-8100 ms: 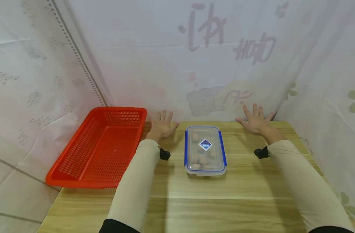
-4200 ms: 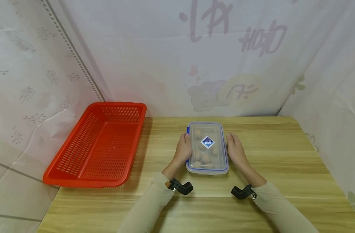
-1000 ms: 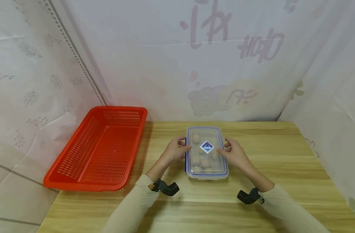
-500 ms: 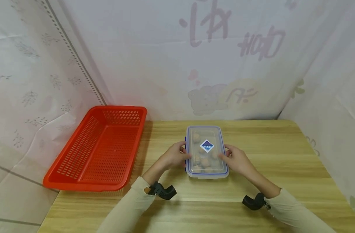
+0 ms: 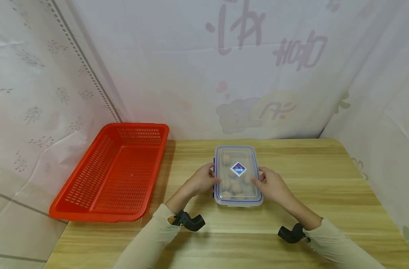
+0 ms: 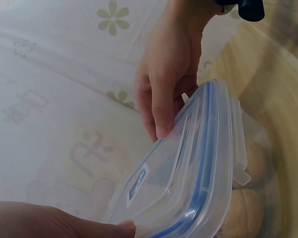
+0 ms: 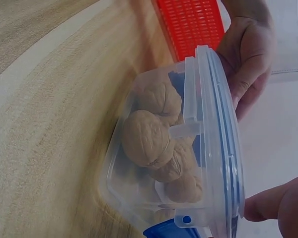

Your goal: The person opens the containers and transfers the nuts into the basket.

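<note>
In the head view, a clear lidded container (image 5: 239, 181) sat just right of centre on the wooden worktop (image 5: 241, 239), walnuts (image 7: 146, 139) showing through its wall. The left hand (image 5: 200, 181) held its left edge and the right hand (image 5: 274, 186) its right, thumbs on the lid, fingers bent at the sides, clamped on the container. A red basket (image 5: 97, 216) stood at the frame's left, before a printed cloth (image 5: 171, 74).
</note>
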The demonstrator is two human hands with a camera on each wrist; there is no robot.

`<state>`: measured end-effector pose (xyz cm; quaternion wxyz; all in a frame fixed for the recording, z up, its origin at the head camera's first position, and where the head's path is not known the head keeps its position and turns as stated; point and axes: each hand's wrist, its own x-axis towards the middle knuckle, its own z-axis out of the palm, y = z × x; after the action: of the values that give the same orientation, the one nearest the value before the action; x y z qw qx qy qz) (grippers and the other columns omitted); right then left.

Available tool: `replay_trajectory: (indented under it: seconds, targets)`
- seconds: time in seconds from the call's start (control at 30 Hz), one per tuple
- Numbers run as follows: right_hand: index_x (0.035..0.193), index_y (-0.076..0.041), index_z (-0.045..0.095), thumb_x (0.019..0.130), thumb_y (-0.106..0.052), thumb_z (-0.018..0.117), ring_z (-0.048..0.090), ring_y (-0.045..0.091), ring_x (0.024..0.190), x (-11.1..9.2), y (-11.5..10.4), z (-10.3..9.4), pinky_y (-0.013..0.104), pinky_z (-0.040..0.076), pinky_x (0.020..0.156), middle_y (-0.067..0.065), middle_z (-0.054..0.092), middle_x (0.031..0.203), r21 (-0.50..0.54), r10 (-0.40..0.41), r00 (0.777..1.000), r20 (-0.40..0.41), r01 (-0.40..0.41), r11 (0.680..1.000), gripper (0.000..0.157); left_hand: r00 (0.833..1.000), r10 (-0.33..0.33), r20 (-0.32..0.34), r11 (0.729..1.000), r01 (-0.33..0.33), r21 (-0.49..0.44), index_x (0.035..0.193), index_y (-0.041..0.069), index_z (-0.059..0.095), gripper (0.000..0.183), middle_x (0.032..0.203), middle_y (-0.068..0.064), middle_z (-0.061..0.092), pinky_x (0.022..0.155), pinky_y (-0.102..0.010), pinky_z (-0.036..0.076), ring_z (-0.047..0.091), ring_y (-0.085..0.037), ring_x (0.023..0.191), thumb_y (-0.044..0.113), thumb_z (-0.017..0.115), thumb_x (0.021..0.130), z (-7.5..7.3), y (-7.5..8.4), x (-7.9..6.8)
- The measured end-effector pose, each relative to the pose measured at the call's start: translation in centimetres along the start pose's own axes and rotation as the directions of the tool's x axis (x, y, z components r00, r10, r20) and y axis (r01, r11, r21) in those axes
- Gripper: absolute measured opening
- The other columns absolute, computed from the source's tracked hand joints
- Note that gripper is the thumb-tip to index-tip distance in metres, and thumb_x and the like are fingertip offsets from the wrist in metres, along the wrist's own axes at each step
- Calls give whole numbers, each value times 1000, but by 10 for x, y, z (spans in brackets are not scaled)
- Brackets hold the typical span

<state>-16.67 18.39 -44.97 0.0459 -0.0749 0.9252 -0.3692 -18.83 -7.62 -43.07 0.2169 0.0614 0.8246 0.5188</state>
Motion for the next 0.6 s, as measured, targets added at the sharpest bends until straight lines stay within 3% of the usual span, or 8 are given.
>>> replay_trajectory:
  seconds: [0.37,0.6]
  targets:
    - [133,17,54,98,-18,67,51,17,67,-2,-4,-2,27,43,52,13,57,92,-60,-8,1000,-27,7,998,51,1000,-14,-24,999,15,51,150,-4,39,57,107,-19,56,77,-47,61,62,-23,80,2,64,99,2,6,-3]
    - [134,17,53,98,-18,66,51,17,67,-2,-6,-4,27,43,52,14,58,93,-48,-11,999,-31,9,999,51,999,22,-42,998,-19,53,147,-4,45,53,105,-19,56,74,-47,61,62,-23,81,0,64,98,-1,9,-6]
